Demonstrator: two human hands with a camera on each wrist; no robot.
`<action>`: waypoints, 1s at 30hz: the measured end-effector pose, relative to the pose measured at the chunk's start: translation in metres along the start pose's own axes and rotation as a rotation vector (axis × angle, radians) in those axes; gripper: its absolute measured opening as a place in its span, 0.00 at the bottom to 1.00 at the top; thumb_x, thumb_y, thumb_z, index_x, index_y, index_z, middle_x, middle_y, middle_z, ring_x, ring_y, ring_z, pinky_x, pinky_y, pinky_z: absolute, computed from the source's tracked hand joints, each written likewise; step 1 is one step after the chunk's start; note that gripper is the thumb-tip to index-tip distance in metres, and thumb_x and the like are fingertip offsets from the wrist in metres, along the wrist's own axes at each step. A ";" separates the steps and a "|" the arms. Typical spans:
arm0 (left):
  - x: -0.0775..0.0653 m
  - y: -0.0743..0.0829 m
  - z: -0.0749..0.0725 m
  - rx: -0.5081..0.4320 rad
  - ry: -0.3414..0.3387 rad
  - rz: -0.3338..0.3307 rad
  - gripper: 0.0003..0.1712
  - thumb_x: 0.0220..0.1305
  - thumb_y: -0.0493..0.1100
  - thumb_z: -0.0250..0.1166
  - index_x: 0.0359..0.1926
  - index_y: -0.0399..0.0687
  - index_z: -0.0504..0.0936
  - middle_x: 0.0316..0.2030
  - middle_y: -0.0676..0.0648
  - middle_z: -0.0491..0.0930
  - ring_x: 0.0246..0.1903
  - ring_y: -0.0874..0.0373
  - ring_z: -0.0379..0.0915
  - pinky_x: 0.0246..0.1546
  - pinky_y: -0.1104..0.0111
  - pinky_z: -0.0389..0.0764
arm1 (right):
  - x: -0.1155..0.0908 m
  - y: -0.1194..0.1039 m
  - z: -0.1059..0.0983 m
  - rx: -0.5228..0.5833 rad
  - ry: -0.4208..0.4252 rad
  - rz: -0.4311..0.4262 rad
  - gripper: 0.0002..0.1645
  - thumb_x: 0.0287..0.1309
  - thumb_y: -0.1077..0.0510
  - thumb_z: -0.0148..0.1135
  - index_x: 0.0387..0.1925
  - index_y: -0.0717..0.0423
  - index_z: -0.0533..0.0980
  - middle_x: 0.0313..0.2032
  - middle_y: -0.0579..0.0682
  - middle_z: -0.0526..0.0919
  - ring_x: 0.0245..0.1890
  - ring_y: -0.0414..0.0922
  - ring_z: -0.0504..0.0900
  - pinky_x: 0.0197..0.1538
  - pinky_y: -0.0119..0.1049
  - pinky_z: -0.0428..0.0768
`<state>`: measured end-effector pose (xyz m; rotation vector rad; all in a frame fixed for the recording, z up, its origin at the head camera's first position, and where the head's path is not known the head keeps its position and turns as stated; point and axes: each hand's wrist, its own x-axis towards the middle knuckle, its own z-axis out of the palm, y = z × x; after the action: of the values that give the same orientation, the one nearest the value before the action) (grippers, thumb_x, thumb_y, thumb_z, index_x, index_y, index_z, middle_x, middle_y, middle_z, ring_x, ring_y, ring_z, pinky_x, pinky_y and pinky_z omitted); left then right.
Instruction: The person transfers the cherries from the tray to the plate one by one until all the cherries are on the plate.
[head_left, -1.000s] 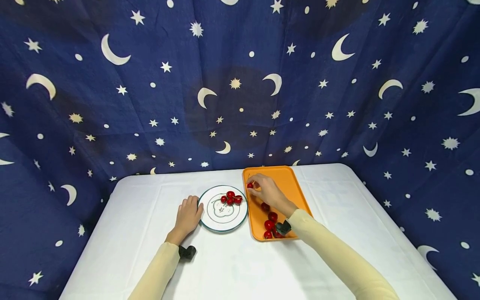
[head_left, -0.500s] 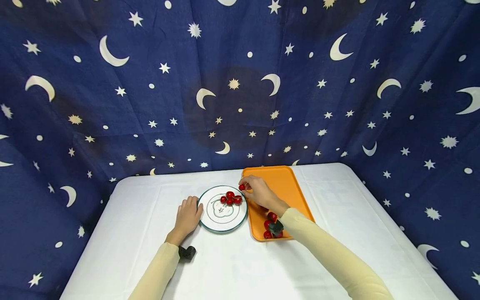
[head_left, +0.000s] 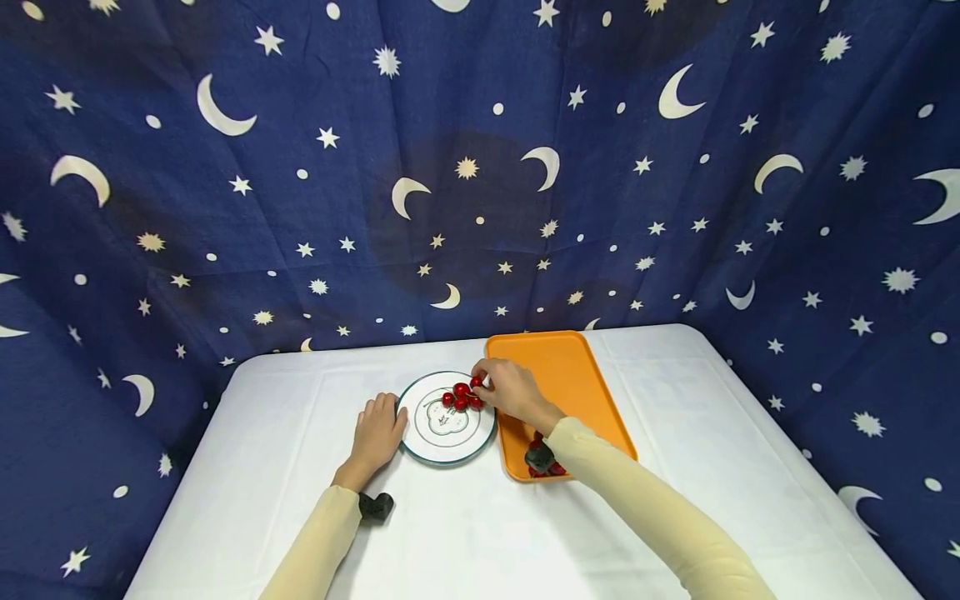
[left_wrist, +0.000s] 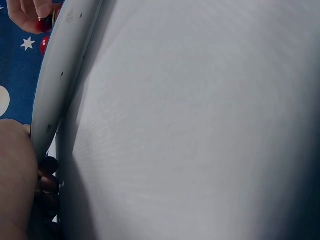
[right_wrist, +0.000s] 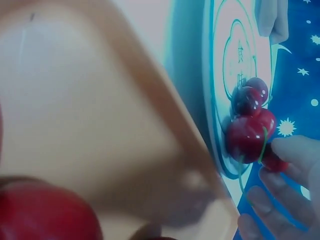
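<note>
My right hand [head_left: 513, 389] pinches a red cherry [head_left: 476, 382] between thumb and fingertips, over the far right part of a white, green-rimmed plate [head_left: 431, 446]. Just beside that cherry, several other red cherries [head_left: 461, 403] with thin green stems sit on the plate. In the right wrist view the pinched cherry [right_wrist: 275, 161] is partly hidden by the fingers and lies close to the others. My left hand [head_left: 377, 429] holds the plate's left rim, its thumb at the edge. The left wrist view shows the plate [left_wrist: 65, 60] edge-on, fingers near its underside.
An orange tray [head_left: 562, 367] lies right of the plate, with more cherries [head_left: 557, 469] at its near end, partly hidden by the right wrist's dark camera [head_left: 539, 457]. White cloth [head_left: 450, 533] covers the table. A blue star-and-moon curtain [head_left: 337, 192] hangs behind and at both sides.
My right hand has moved left from above the tray to the plate with the pinched cherry, lowering it beside the others. The left hand has stayed at the plate's rim.
</note>
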<state>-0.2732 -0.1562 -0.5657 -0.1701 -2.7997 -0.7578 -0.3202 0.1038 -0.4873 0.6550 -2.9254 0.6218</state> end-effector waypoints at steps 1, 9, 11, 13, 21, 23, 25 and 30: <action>0.000 0.000 0.000 0.000 -0.003 -0.002 0.18 0.76 0.45 0.52 0.54 0.35 0.74 0.50 0.36 0.76 0.46 0.44 0.67 0.44 0.54 0.66 | 0.000 0.000 0.001 -0.004 -0.001 0.001 0.12 0.62 0.53 0.72 0.46 0.48 0.83 0.40 0.49 0.88 0.30 0.38 0.78 0.33 0.31 0.77; 0.000 0.001 -0.001 0.014 -0.048 -0.023 0.17 0.78 0.47 0.51 0.55 0.37 0.74 0.50 0.38 0.76 0.47 0.45 0.68 0.45 0.55 0.66 | 0.001 -0.004 0.007 -0.064 -0.016 0.029 0.14 0.63 0.49 0.71 0.48 0.47 0.83 0.39 0.45 0.86 0.31 0.40 0.77 0.33 0.33 0.77; 0.000 0.002 -0.002 0.013 -0.050 -0.022 0.17 0.78 0.46 0.51 0.54 0.37 0.74 0.50 0.38 0.76 0.47 0.45 0.68 0.45 0.55 0.67 | 0.001 -0.005 0.008 -0.083 -0.018 0.033 0.15 0.63 0.48 0.71 0.49 0.47 0.83 0.39 0.45 0.85 0.32 0.40 0.78 0.34 0.34 0.78; -0.001 0.003 -0.003 0.013 -0.048 -0.017 0.17 0.78 0.46 0.52 0.54 0.37 0.74 0.50 0.38 0.76 0.47 0.45 0.68 0.45 0.55 0.67 | 0.001 -0.005 0.009 -0.099 -0.020 0.038 0.15 0.64 0.47 0.70 0.49 0.47 0.83 0.38 0.45 0.84 0.33 0.40 0.78 0.35 0.35 0.79; -0.001 0.002 -0.005 0.019 -0.044 -0.012 0.17 0.78 0.46 0.51 0.54 0.37 0.74 0.50 0.37 0.76 0.47 0.44 0.68 0.46 0.54 0.67 | 0.001 -0.005 0.012 -0.106 -0.030 0.051 0.16 0.65 0.45 0.68 0.50 0.47 0.84 0.38 0.46 0.83 0.33 0.41 0.78 0.37 0.38 0.81; 0.000 0.002 -0.005 0.013 -0.049 -0.017 0.18 0.78 0.47 0.51 0.55 0.36 0.74 0.50 0.37 0.75 0.47 0.44 0.67 0.46 0.54 0.67 | 0.001 -0.005 0.012 -0.105 -0.042 0.057 0.17 0.67 0.45 0.66 0.51 0.48 0.84 0.38 0.46 0.83 0.33 0.41 0.78 0.37 0.38 0.80; 0.000 0.001 -0.005 0.008 -0.050 -0.019 0.18 0.79 0.46 0.51 0.55 0.36 0.74 0.50 0.37 0.75 0.47 0.44 0.67 0.46 0.54 0.67 | 0.001 -0.004 0.013 -0.103 -0.052 0.063 0.17 0.68 0.45 0.65 0.52 0.48 0.84 0.38 0.46 0.83 0.32 0.41 0.77 0.38 0.38 0.80; 0.000 0.001 -0.004 0.007 -0.042 -0.013 0.17 0.79 0.46 0.50 0.54 0.36 0.74 0.50 0.37 0.75 0.46 0.45 0.66 0.46 0.54 0.66 | -0.001 -0.003 0.013 -0.086 -0.063 0.064 0.14 0.70 0.49 0.63 0.51 0.47 0.85 0.39 0.46 0.83 0.34 0.41 0.78 0.41 0.40 0.82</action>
<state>-0.2727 -0.1572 -0.5618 -0.1684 -2.8452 -0.7564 -0.3178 0.0964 -0.4981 0.5841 -3.0229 0.4868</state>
